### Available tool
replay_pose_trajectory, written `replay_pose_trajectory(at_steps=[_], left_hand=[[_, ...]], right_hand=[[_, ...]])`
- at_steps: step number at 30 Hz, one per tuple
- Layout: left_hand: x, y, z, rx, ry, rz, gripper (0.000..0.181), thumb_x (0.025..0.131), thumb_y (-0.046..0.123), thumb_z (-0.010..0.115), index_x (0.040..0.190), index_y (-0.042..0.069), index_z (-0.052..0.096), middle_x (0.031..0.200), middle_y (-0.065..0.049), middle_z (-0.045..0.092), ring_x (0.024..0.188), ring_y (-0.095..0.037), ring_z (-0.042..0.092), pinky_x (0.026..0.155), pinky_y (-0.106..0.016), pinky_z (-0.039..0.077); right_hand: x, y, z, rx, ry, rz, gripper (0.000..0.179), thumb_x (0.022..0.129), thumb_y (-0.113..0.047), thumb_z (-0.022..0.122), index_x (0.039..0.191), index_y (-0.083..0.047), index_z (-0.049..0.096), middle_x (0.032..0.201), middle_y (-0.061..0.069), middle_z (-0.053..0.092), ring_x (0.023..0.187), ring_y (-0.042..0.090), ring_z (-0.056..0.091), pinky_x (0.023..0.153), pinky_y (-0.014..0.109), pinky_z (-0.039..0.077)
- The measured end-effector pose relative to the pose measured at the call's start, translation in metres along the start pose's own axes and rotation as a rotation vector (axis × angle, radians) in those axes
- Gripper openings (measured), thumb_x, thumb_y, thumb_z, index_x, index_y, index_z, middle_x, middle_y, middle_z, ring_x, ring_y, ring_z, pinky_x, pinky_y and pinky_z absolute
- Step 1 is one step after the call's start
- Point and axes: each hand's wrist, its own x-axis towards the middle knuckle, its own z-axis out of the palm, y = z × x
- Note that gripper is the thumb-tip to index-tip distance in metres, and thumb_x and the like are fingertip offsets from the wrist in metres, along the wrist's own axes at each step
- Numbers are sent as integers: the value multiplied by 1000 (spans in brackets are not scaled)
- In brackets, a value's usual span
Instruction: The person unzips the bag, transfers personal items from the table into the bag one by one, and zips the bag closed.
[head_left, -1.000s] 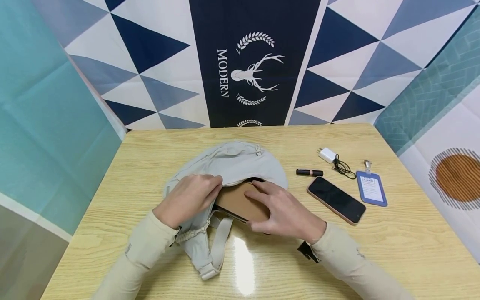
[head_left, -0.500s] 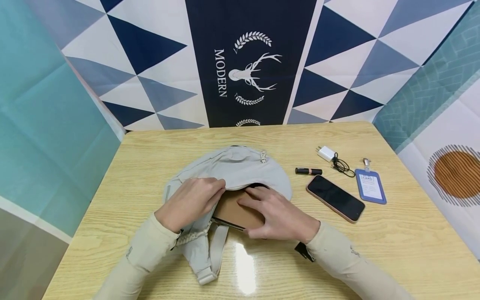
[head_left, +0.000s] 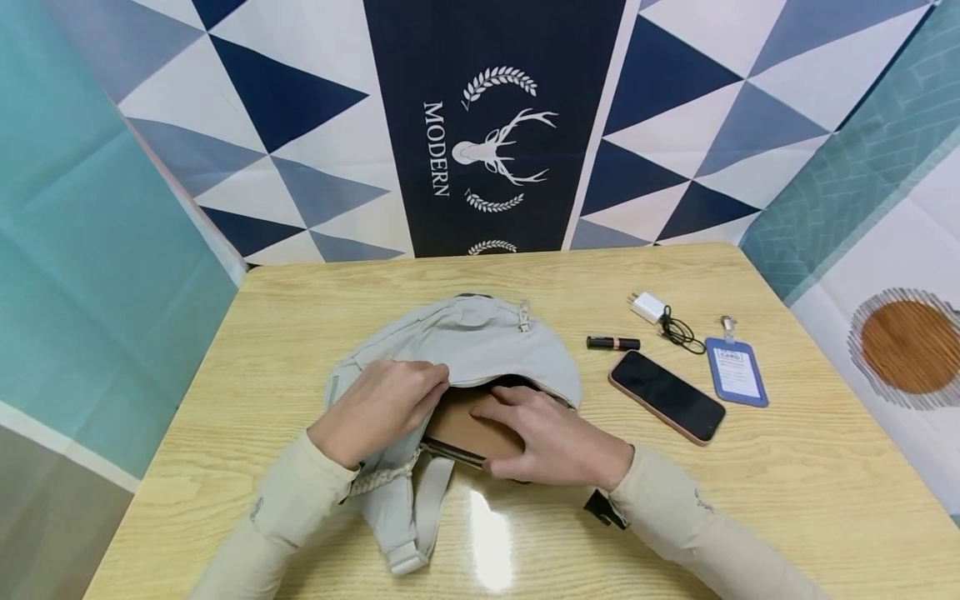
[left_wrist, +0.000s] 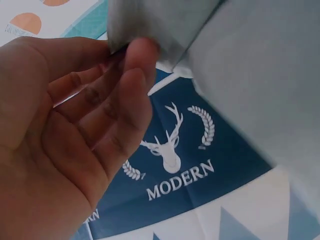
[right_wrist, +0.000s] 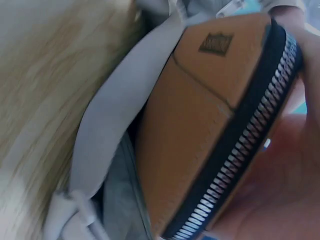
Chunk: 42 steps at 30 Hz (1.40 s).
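A light grey sling bag (head_left: 480,337) lies on the table in the head view, its opening facing me. My left hand (head_left: 382,408) pinches the upper edge of that opening; in the left wrist view, thumb and fingertips (left_wrist: 135,80) meet on the grey fabric (left_wrist: 250,75). A brown zip-around wallet (head_left: 468,425) sits partly in the opening, its far end hidden under the bag's top. My right hand (head_left: 551,433) grips the wallet, fingers over its upper face and thumb at the near edge. The right wrist view shows the wallet's zip (right_wrist: 245,145) up close.
To the right lie a black phone (head_left: 666,397), a black tube with a pink band (head_left: 612,342), a white charger plug (head_left: 647,307) with black cable (head_left: 678,331), and a blue card holder (head_left: 737,372). The bag's strap (head_left: 431,508) trails toward me on the wooden table (head_left: 262,333).
The right hand and wallet have shifted slightly left and toward me, and the bag's opening has come lower with them. The left hand keeps its pinch on the edge.
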Motion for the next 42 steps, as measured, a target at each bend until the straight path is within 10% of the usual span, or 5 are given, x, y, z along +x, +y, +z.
replay_pose_trajectory(at_steps=[11, 23, 42], left_hand=[[-4, 9, 2, -10, -8, 22, 26, 98, 9, 60, 75, 17, 51, 62, 12, 40, 52, -5, 42, 50, -23, 38], [-8, -2, -15, 12, 58, -27, 27, 96, 9, 64, 74, 18, 51, 61, 9, 39, 51, -6, 36, 49, -23, 35], [-1, 14, 4, 23, 4, 51, 25, 98, 7, 59, 76, 16, 52, 63, 10, 42, 50, -6, 41, 48, -23, 38]], right_hand=[[-2, -15, 6, -63, 55, -50, 59, 77, -47, 73, 130, -21, 63, 126, 10, 59, 117, 27, 55, 101, 51, 42], [-3, -20, 13, -70, -73, -2, 70, 80, -52, 72, 139, -18, 56, 138, 24, 53, 126, 37, 52, 105, 53, 41], [-2, -11, 26, -166, 49, -133, 54, 88, -40, 63, 139, -24, 57, 125, 9, 57, 111, 32, 55, 95, 54, 45]])
